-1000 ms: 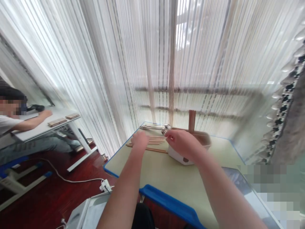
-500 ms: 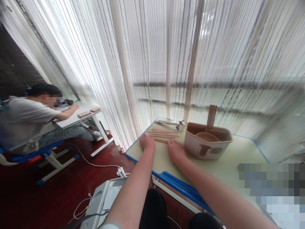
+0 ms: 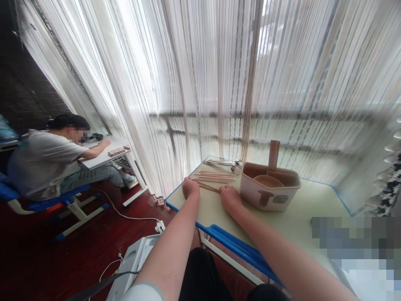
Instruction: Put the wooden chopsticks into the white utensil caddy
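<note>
1. Pale green, blue-edged table (image 3: 296,219).
2. Beige plastic compartmented box (image 3: 255,196), on table.
3. Left hand (image 3: 191,189), right hand (image 3: 231,199): fingers curled; whether gripping, can't tell.
4. Slim brown wooden chopsticks (image 3: 207,186): on table, box's 9 o'clock, between hands.

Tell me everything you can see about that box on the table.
The box is open-topped, pale pinkish outside and brown inside, plastic by its look. Its front bears a dark T-shaped patch and a rounder greyish patch. Its inside is divided, and a round brown piece sits toward the front. A ribbed brown upright rises at the back; whether it is separate is unclear. The box stands level on the table, just right of the right hand, with no clear contact.
</note>
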Demonstrator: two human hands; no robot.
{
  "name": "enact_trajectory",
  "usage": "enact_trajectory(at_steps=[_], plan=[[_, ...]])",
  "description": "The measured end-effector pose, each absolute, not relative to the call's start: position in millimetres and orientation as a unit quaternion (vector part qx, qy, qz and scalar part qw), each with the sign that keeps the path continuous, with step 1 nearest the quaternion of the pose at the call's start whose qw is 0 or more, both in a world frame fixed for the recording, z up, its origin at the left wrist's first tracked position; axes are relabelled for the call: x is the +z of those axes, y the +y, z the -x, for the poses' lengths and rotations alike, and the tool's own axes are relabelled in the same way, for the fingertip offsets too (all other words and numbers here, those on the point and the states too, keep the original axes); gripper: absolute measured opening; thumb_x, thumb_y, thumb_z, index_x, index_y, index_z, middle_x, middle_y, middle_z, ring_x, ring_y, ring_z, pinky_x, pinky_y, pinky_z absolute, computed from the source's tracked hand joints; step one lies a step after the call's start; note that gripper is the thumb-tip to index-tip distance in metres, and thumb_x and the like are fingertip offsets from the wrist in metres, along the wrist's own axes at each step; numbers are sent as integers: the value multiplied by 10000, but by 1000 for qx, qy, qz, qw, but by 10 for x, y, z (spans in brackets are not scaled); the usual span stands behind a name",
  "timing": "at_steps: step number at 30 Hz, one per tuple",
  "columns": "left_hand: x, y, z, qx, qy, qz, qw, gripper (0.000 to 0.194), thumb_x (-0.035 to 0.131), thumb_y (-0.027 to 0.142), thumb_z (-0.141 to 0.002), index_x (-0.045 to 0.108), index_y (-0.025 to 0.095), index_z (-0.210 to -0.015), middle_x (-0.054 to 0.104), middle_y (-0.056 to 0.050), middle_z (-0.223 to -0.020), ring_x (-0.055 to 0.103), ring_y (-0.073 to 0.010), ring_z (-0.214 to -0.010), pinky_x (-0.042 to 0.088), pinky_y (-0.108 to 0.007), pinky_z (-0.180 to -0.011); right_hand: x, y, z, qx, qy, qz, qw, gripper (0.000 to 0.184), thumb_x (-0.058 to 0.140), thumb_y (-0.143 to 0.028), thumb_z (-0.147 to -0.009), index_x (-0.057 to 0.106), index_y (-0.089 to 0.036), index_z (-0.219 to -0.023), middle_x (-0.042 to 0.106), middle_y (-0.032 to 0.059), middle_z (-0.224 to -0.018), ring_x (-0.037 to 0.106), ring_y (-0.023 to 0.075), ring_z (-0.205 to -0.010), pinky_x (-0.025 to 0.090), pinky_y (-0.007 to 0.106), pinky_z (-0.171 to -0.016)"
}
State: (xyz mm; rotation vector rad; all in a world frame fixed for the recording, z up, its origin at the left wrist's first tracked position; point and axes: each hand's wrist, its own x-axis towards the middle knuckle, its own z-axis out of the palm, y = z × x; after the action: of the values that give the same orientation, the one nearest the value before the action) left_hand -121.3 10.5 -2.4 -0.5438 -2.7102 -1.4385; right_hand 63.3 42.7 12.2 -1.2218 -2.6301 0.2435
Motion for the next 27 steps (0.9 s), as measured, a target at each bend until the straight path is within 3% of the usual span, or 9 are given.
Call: enact_trajectory(at_steps=[9, 15, 19, 22, 27], plan=[[-75, 90, 1303, -559, -821, 113, 31, 292, 309, 146, -858, 552, 202, -1010, 663, -67, -1002, 614, -181, -946, 462, -298, -788, 58, 501, -624, 73, -893, 398, 199, 325, 328, -151, -891, 607, -157, -1058, 586, 115, -1052, 475, 209, -1004, 330, 278, -815], [-29, 81, 1247, -579, -803, 131, 58, 354, 288, 342, -908, 573, 191, -1053, 660, -97, -982, 610, -220, -921, 460, -342, -795, 60, 509, -623, 60, -887, 395, 229, 324, 338, -126, -879, 613, -169, -1045, 588, 106, -1040, 466, 219, -996, 322, 284, -838], [-35, 73, 1216, -569, -797, 162, 123, 375, 364, 195, -862, 507, 185, -1207, 594, -119, -1120, 530, -226, -1065, 392, -370, -924, 136, 457, -633, 27, -891, 395, 221, 313, 364, -117, -868, 610, -193, -1046, 589, 94, -1031, 481, 220, -987, 342, 292, -791], [-53, 72, 1195, -548, -776, 253, 182, 374, 368, 96, -803, 593, 164, -1094, 582, -121, -1116, 519, -225, -1053, 384, -374, -940, 358, 308, -656, -25, -902, 381, 203, 303, 391, -91, -843, 613, -187, -1027, 593, 102, -1008, 503, 220, -951, 348, 305, -758], [-19, 42, 1086, -539, -741, 349, 195, 259, 382, 180, -831, 631, 161, -902, 620, -91, -961, 545, -207, -941, 422, -344, -887, 925, -40, -749, -97, -913, 345, 195, 235, 416, -105, -832, 646, -139, -866, 607, 132, -917, 521, 252, -905, 356, 343, -729]])
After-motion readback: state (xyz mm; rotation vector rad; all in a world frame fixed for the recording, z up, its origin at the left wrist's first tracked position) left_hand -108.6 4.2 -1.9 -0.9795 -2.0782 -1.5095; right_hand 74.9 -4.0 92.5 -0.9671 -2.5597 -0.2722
